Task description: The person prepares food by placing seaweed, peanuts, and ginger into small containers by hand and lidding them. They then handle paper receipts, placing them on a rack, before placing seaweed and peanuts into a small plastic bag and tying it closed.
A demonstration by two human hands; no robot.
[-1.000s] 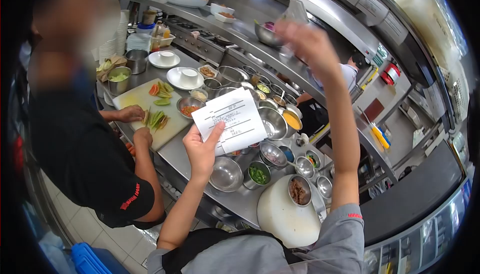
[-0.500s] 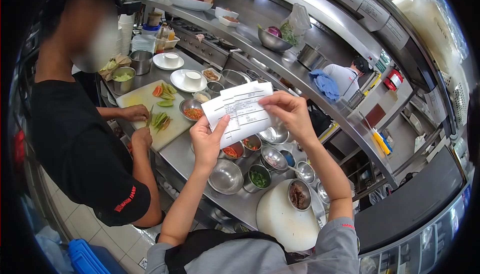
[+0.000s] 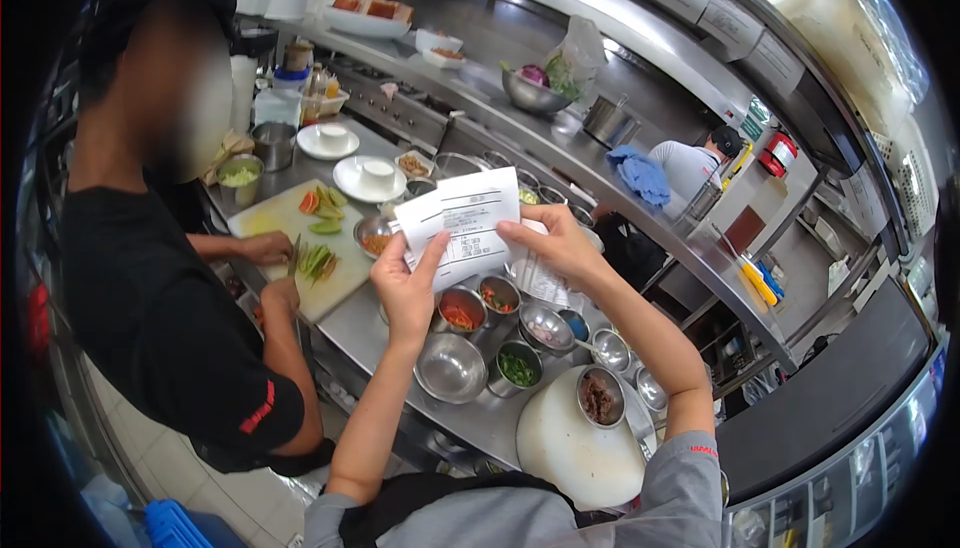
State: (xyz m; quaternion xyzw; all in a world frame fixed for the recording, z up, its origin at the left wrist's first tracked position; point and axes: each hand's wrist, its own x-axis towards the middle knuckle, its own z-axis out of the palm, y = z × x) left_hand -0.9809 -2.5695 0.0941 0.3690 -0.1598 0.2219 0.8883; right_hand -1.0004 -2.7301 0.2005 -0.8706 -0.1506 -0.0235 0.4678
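Observation:
Several printed paper receipts (image 3: 465, 206) are held up in front of me, stacked and slightly fanned. My left hand (image 3: 408, 278) pinches their lower left side between thumb and fingers. On the right side, my right hand (image 3: 558, 244) grips the sheets with its thumb on top. Another printed slip (image 3: 541, 283) hangs down below the right hand. Beneath the papers stand metal bowls with orange-red strips (image 3: 461, 310), chopped greens (image 3: 516, 366) and a pinkish food (image 3: 547, 328). An empty metal bowl (image 3: 451, 368) sits below my left hand.
At left, a co-worker (image 3: 190, 318) in black cuts vegetables with a knife on a cutting board (image 3: 345, 293). A round white board (image 3: 570, 448) carries a bowl of brown meat (image 3: 600, 398). A steel shelf (image 3: 480, 98) crosses behind, bearing a blue cloth (image 3: 638, 174). Another person (image 3: 690, 168) stands beyond.
The receipts have moved slightly left and their sheets have shifted, showing different print. A slip now hangs below my right hand, which has moved left and slightly down.

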